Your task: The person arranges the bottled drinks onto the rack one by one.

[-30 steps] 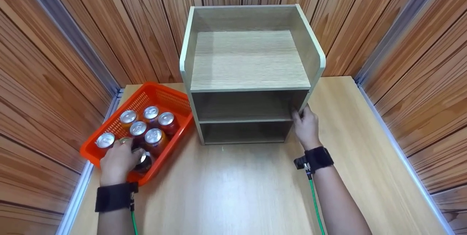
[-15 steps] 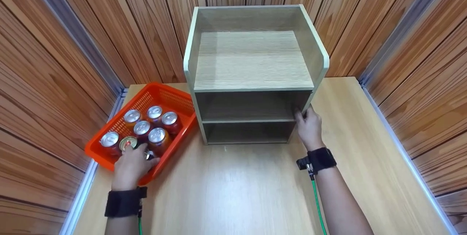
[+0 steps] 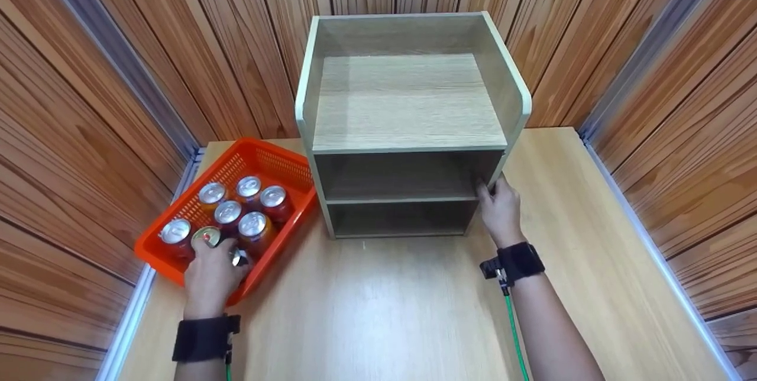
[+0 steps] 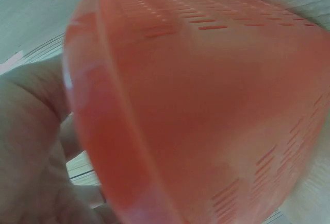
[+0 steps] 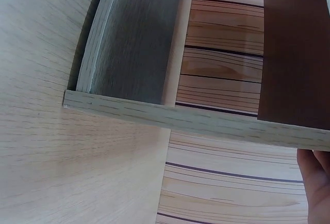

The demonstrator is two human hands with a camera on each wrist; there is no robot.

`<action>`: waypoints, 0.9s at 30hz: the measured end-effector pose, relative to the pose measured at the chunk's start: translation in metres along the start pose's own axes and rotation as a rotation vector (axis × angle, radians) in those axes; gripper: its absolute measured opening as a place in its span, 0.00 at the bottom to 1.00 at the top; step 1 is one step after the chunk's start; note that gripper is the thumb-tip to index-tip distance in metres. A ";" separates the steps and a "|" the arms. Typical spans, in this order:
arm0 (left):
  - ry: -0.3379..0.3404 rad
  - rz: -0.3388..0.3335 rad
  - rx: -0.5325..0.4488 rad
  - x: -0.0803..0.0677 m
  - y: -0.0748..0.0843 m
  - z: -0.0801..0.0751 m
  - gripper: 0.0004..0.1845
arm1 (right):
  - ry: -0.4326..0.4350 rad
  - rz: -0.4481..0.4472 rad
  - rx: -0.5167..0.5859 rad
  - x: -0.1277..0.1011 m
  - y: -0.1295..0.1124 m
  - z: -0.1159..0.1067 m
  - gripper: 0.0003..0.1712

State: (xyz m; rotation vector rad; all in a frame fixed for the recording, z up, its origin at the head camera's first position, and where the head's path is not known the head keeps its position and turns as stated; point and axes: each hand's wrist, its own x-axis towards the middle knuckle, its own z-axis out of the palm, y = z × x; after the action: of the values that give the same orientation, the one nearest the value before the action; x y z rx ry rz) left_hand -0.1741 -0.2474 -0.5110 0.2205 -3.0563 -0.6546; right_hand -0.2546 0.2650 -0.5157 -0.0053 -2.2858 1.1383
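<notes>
My left hand (image 3: 212,277) reaches into the near end of the orange plastic basket (image 3: 273,252). Thumb and index finger close round a drink can (image 3: 239,259), whose body is mostly hidden by the hand. Beside the fingers stands a gold-topped can (image 3: 207,235). In the left wrist view the basket's outer wall (image 4: 206,90) fills most of the picture, and the fingertips pass behind its rim. My right hand (image 3: 502,212) grips the right side panel of a wooden shelf unit (image 3: 408,103), thumb on the inner face. In the right wrist view its fingers (image 5: 313,175) show beside the panel edge (image 5: 206,123).
Several more silver-topped cans (image 3: 252,224) stand upright in the basket, left of the shelf unit. The unit has a top tray and two open compartments below. Wood-patterned walls (image 3: 77,103) enclose the table (image 3: 366,304) at the back and both sides.
My left hand has shifted right within the basket, off the gold-topped can and onto the can beside it. The right hand keeps its grip on the shelf panel. The head view has shifted slightly.
</notes>
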 end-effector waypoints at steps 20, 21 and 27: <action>0.459 0.084 -0.021 -0.036 0.033 -0.056 0.29 | -0.015 -0.004 -0.007 0.000 0.003 -0.001 0.15; 0.509 0.110 -0.026 -0.038 0.036 -0.058 0.28 | -0.016 -0.006 -0.007 0.000 0.003 -0.001 0.15; 0.755 0.237 -0.109 -0.045 0.050 -0.059 0.25 | -0.015 -0.006 0.000 0.000 0.002 0.000 0.15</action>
State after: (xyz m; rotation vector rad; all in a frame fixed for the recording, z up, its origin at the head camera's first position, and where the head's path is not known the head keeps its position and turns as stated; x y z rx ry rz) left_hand -0.1338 -0.2197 -0.4359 0.0736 -2.2730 -0.5534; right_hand -0.2550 0.2657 -0.5174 0.0097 -2.2972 1.1397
